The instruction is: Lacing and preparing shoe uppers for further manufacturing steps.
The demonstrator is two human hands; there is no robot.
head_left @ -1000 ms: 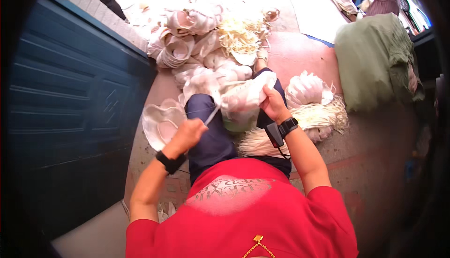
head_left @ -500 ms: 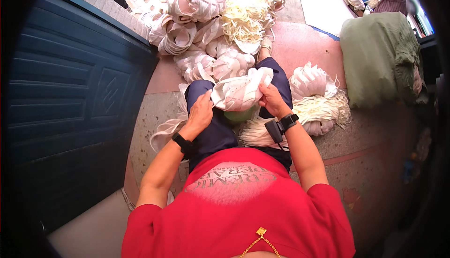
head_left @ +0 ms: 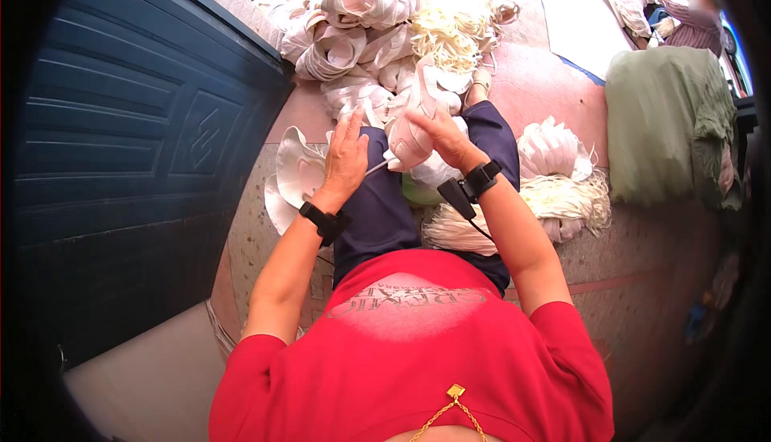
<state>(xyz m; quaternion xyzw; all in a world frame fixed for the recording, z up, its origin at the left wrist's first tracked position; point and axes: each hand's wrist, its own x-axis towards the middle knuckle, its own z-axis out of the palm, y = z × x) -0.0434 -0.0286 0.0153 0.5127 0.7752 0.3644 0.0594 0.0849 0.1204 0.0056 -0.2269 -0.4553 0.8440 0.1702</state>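
Note:
My left hand (head_left: 347,159) is raised beside my left thigh, fingers stretched out and close together. A thin pale strip (head_left: 377,167) runs from near its palm towards a curved, pale pink-white sheet-like piece (head_left: 414,145) between my knees. My right hand (head_left: 447,140) holds that piece from its right side, fingers reaching over it; the thumb is mostly hidden. Beyond my knees rises a heap of similar curled pieces (head_left: 333,52), with a tangle of cream strips (head_left: 446,40) on its right side. More pale curved pieces (head_left: 299,165) lie left of my left knee.
A dark blue panelled door (head_left: 152,129) stands close on my left. Right of my leg lie a bundle of cream strips (head_left: 574,201) and a pale folded bundle (head_left: 552,149). Farther right is a green cloth-covered bulk (head_left: 662,125); another person (head_left: 697,28) is behind it.
My left hand has come away from the pale piece and its fingers have straightened. The piece in my right hand has turned more upright. The whole view has shifted slightly.

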